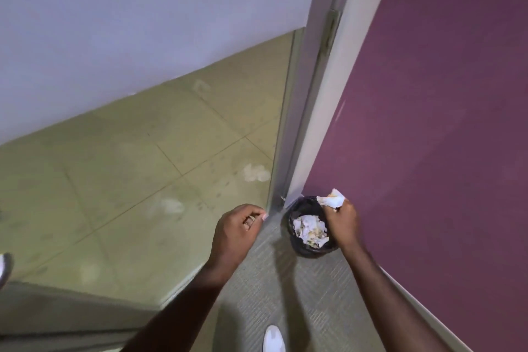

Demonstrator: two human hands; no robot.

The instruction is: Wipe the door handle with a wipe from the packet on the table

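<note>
My right hand (341, 216) is shut on a crumpled white wipe (333, 199) and holds it just above a small black bin (297, 246) on the floor. The bin stands at the foot of the white door frame (320, 94) and holds several crumpled white papers (310, 230). My left hand (238, 230) hangs to the left of the bin with its fingers curled and nothing in them. The door handle and the wipe packet are out of view.
A purple wall (443, 94) runs along the right with a white skirting (423, 306). Beige floor tiles (143, 166) lie beyond the doorway, grey carpet (271, 294) under me. A white shoe (273, 338) shows at the bottom edge. A pale lilac wall (128, 23) fills the upper left.
</note>
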